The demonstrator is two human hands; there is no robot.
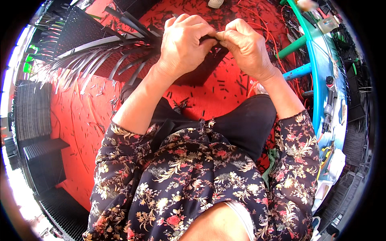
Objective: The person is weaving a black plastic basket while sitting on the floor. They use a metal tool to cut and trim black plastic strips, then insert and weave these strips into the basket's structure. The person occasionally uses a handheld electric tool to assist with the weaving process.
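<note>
Both my hands are raised together over a dark woven piece [197, 74], their fingertips nearly touching. My left hand [183, 46] is closed at its top edge, where loose flat black strips [94, 52] fan out to the left. Thumb and fingers of my right hand [247, 46] are pinched on a black strip at the same edge, just right of the left hand. Most of that strip is hidden by my fingers. The woven piece stands in front of my knees and shows a dark side below my hands.
Short black offcuts litter the red floor [76, 132]. Stacked black woven panels [32, 108] stand at the left. On the right, a blue and green bench [317, 96] carries a slim power tool [329, 104] and hand tools. An orange cord [273, 40] runs along the floor beside it.
</note>
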